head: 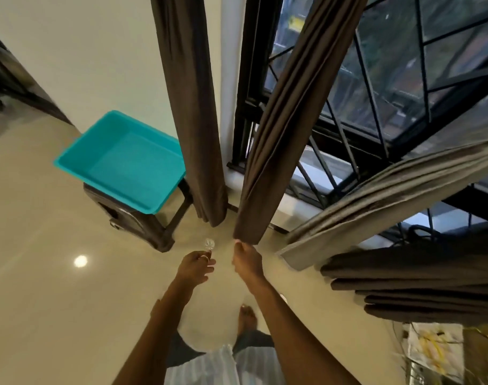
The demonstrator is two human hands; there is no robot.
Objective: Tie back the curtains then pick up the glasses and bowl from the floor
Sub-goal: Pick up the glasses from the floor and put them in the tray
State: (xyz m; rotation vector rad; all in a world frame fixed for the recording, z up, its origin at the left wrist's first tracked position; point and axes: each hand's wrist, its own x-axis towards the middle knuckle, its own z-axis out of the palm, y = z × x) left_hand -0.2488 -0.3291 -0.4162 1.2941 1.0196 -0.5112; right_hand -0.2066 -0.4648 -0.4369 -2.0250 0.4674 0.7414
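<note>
Head view: both arms are stretched down toward the floor [43,245] at the foot of the window [389,93]. The right hand [245,259] is set against the bottom hem of the middle curtain [287,120], and its fingertips appear to be pinched on the hem corner. That curtain hangs loose and untied. Its long axis runs up and away from the hand, slanted rightward in the picture. The left hand [197,263] is held just beside the right with its fingers curled; whether anything is gripped cannot be told. A glass [209,243] stands on the floor just beyond the left fingertips, near the foot of the stool [154,226] that carries a teal tub [120,162]. The glass is nearer the left hand, forward of it and slightly to its right. The left curtain [192,107] hangs straight beyond the glass and is also untied. The bowl cannot be picked out with certainty. The tie-back is judged to be the step in hand. From the hem, the middle curtain would have to be gathered upward along its length by the right hand, and the glass would fall naturally to the left.
</note>
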